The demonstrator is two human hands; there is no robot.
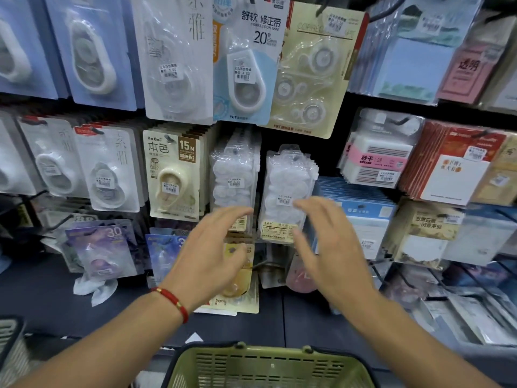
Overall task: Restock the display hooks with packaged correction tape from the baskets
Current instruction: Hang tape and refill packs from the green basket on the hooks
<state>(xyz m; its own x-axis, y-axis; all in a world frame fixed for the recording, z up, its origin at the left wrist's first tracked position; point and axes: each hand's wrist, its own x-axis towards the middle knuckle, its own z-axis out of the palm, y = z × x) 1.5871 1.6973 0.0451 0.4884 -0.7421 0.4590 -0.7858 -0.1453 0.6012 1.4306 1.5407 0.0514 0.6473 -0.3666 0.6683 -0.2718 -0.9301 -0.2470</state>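
Note:
Two stacks of clear packs of correction tape refills hang on hooks at the middle of the display, one on the left [233, 175] and one on the right [288, 189]. My left hand [212, 256] is raised in front of the lower part of the left stack, fingers spread and holding nothing. My right hand [324, 242] hovers beside the lower right edge of the right stack, fingers relaxed and blurred, also holding nothing. A green basket [268, 368] sits below my arms at the bottom edge; its inside is barely visible.
Carded correction tapes [173, 175] fill the hooks to the left and above. Sticky notes and memo pads [377, 155] hang at the right. A dark shelf ledge [42, 289] runs below the hooks. Another basket's rim [8, 331] shows at the left edge.

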